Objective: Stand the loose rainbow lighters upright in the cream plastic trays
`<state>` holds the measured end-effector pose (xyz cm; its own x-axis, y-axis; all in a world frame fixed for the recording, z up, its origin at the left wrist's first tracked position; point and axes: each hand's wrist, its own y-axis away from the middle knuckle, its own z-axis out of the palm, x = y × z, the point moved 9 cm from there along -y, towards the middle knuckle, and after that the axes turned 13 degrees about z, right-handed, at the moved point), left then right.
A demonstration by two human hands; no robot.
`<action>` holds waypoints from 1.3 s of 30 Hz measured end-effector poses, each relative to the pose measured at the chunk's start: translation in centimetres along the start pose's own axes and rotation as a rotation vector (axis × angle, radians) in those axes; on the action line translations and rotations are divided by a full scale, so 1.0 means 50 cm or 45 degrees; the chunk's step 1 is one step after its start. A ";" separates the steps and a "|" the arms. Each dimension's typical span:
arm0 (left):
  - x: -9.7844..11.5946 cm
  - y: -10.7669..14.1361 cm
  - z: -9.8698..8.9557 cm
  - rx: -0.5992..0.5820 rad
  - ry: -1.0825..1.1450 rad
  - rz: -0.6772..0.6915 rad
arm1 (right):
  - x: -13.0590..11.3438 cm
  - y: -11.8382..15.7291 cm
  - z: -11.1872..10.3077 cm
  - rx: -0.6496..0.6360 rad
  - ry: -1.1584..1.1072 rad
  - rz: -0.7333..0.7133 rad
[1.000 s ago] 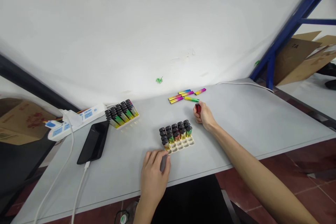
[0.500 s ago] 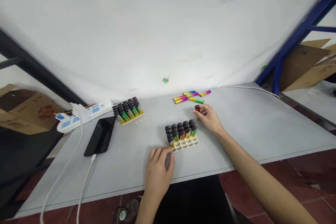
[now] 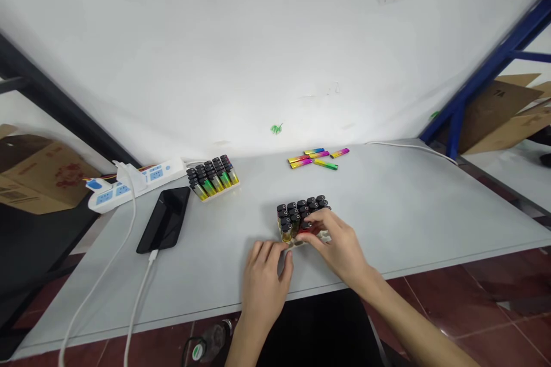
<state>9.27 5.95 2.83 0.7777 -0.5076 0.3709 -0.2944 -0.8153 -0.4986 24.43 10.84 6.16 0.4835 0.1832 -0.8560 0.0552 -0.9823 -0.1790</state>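
Note:
A pale tray [image 3: 291, 245] with round-ended slots stands before me, holding rows of small upright black-capped pieces [image 3: 287, 231] with shiny coloured bodies, shaped like lighters. My right hand [image 3: 338, 241] pinches a red black-capped piece [image 3: 306, 229] between thumb and fingers over the tray's front rows. Whether its lower end sits in a slot is hidden. My left hand [image 3: 266, 275] rests on the table with fingers stretched and thumb apart, the index fingertip touching the tray's front left corner. The right hand covers the tray's right part.
Several shiny multicoloured bars [image 3: 326, 164] lie near the wall. At the left stands a second filled tray [image 3: 221, 190]. Beside it are a black phone [image 3: 165, 221] on a white cable [image 3: 140, 292] and a white power strip [image 3: 101, 202]. Cardboard boxes [image 3: 47, 175] stand beyond the left end.
My right hand has brought the red piece from the tray's far right side leftward and nearer, over the front rows. My left hand stays at the tray's corner. The view has shifted slightly.

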 end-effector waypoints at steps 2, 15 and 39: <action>0.000 0.000 0.001 -0.005 0.002 -0.003 | -0.003 0.003 0.016 0.011 0.030 -0.053; 0.005 0.003 -0.003 0.010 0.028 0.029 | -0.007 0.003 0.001 0.011 0.357 -0.014; 0.007 -0.002 0.001 0.003 -0.063 0.051 | 0.249 -0.296 -0.180 0.318 -0.650 0.370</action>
<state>9.61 5.87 2.99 0.7918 -0.5257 0.3111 -0.3248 -0.7937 -0.5143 37.48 27.32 2.51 -0.0327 -0.0330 -0.9989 -0.2505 -0.9673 0.0401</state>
